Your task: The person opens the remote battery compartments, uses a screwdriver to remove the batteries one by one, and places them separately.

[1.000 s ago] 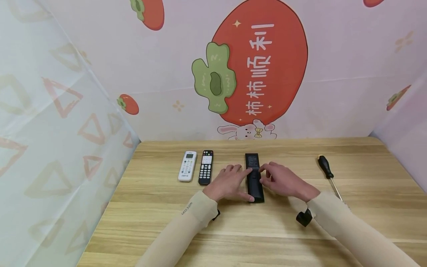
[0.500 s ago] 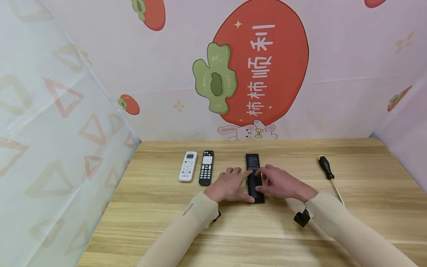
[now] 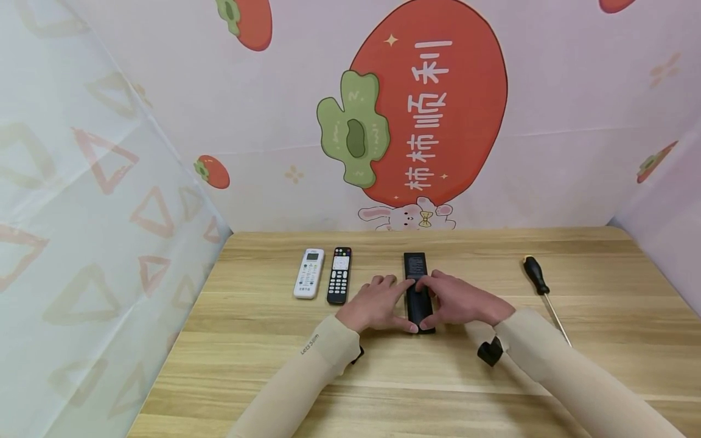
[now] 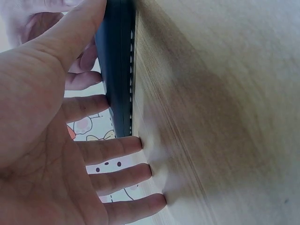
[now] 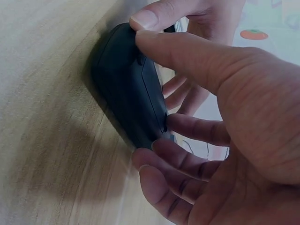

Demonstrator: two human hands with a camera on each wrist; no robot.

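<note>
A black remote control (image 3: pixel 419 307) lies face down on the wooden table between my hands, its battery cover (image 5: pixel 153 96) uppermost. My left hand (image 3: pixel 376 305) spreads along its left side, thumb on the near end and index fingertip about midway. In the left wrist view the other fingers (image 4: pixel 117 176) reach straight down to the tabletop. From the right, my right hand (image 3: pixel 459 299) bends over the remote. Its thumb presses near the close end beside the left thumb, and its index finger rests at the cover's far edge. The remaining right fingers (image 5: pixel 164 187) curl against the side.
To the left lie a white remote control (image 3: pixel 309 274) and a black remote with pale buttons (image 3: pixel 338 277). A screwdriver (image 3: pixel 537 277) with a black handle is at the right, its shaft partly behind my right sleeve. A printed backdrop (image 3: pixel 263 201) stands behind the table.
My right hand has moved left and toward me over the black remote control, its thumb sliding down to the near end. The left hand keeps its place.
</note>
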